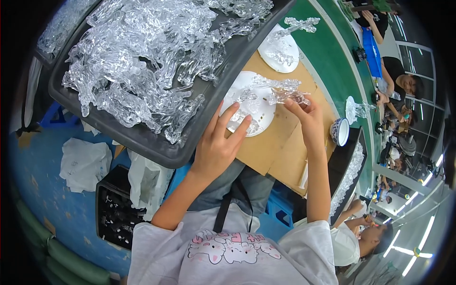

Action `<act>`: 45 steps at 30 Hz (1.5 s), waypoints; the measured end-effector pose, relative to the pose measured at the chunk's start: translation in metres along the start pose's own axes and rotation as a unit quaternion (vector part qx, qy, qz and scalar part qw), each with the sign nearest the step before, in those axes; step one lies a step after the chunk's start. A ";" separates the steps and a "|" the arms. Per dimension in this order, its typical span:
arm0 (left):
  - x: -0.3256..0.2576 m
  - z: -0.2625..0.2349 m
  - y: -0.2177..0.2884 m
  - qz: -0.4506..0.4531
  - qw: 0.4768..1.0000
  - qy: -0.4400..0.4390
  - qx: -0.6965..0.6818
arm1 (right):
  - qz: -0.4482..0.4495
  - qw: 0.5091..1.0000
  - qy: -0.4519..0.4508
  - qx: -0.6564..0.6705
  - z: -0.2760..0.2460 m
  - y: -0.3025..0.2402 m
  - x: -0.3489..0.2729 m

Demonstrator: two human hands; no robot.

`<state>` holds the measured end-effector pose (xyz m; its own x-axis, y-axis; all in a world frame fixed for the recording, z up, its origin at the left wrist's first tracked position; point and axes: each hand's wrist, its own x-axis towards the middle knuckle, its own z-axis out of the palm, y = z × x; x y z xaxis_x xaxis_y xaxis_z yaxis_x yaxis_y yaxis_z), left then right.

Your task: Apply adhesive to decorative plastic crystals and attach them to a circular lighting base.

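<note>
My right hand (305,114) pinches a clear plastic figure-like piece (285,90) over a round white plate (266,118). The piece's exact kind cannot be made out. More clear pieces (249,102) and small gold-coloured bits rest on that plate. My left hand (216,149) lies with fingers apart at the plate's near left rim, its fingertips close to the clear parts, holding nothing that I can see. Just left of it stands a big black bin (156,154) heaped with clear plastic pieces (142,52).
A second white plate (280,59) with clear pieces sits farther up the cardboard sheet (266,154). To the right are a patterned bowl (340,132) and another bin of clear pieces (349,175). A black crate (116,209) stands on the blue floor. Other people sit along the green table.
</note>
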<state>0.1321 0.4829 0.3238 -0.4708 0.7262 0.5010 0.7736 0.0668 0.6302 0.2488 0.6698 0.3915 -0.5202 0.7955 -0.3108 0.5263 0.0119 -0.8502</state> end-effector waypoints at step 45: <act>-0.008 0.002 -0.007 0.018 0.998 -0.042 0.040 | -0.021 1.000 -0.007 -0.022 0.006 -0.009 0.002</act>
<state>0.1314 0.4783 0.3140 -0.4074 0.7839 0.4685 0.8220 0.0913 0.5621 0.2395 0.6673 0.3959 -0.5516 0.7849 -0.2823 0.5325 0.0708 -0.8435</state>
